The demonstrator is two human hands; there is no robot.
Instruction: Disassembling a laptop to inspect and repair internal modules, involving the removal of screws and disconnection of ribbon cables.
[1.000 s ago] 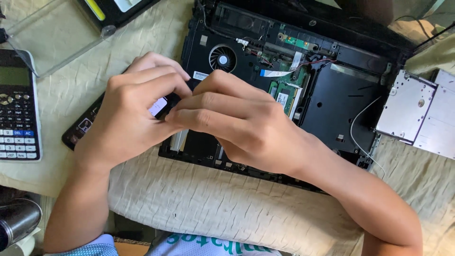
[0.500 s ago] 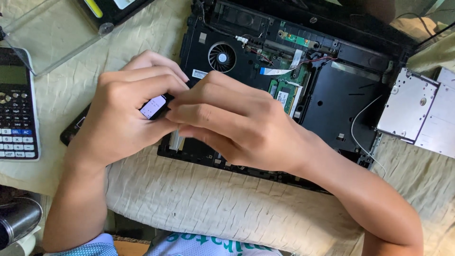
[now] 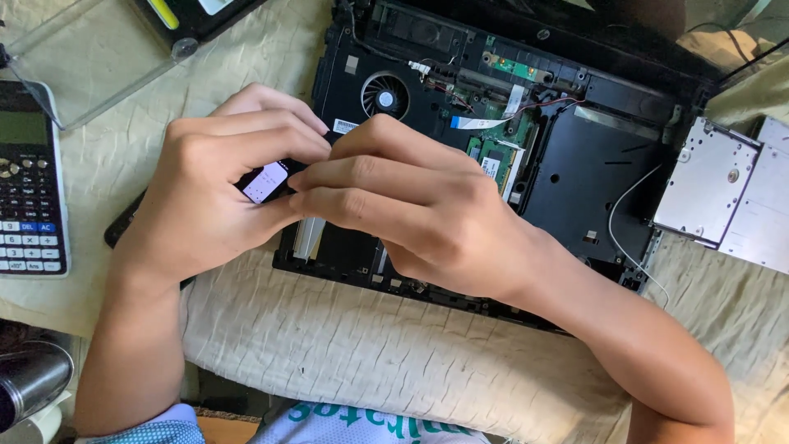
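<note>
1. At far left edge: dark scientific calculator w/ grey and blue keys (image 3: pixel 29 181) flat on the creased beige cloth (image 3: pixel 345 362); clear plastic lid (image 3: pixel 90 57) just above it; shiny metal cylinder (image 3: pixel 29 382) at bottom-left corner.
2. L of centre: left hand (image 3: pixel 205 197) curled, fingers closed on a small flat black part w/ white label (image 3: pixel 265 182).
3. Centre: right hand (image 3: pixel 411 210) meets the left; fingertips pinch the same part from the R side. Hands together, both clamped on it; part held just above the L edge of the opened black laptop base (image 3: pixel 575 189).
4. Behind hands: round cooling fan (image 3: pixel 385 96), green memory board (image 3: pixel 493 160).
5. Far R: silver metal optical drive (image 3: pixel 707 185) on cloth, touching laptop's R edge.
</note>
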